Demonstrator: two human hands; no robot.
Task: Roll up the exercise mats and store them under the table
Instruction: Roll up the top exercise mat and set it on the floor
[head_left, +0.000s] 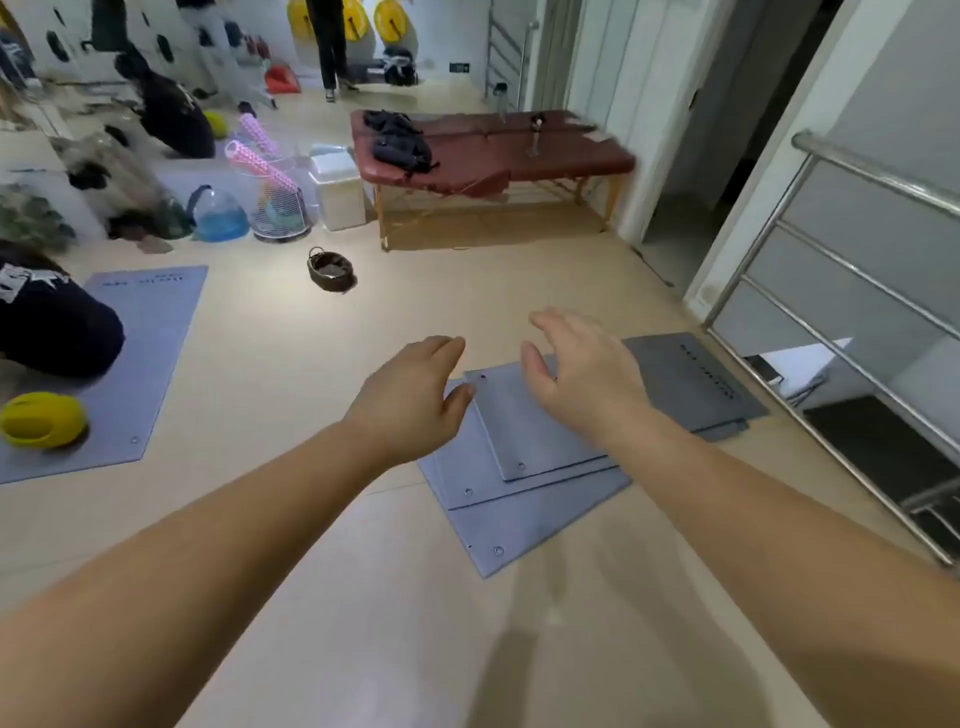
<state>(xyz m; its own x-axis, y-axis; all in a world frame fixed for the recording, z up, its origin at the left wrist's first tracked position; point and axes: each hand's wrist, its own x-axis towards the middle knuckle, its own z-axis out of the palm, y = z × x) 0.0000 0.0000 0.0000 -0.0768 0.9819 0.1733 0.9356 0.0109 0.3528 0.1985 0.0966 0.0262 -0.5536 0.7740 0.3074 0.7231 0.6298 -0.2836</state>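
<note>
A stack of flat grey-blue exercise mats lies on the beige floor in front of me, corners fanned out, eyelets showing. My left hand hovers over the stack's left edge, fingers apart and empty. My right hand hovers above the top mat, also spread and holding nothing. Another mat lies unrolled at the left, with a yellow ball on it. The dark red padded table stands at the back on wooden legs, with floor space beneath it.
A person in dark clothes kneels at the left mat. A dark basket sits on the floor before the table. A white bin, wire basket and blue jug stand left of the table. A steel railing borders the right.
</note>
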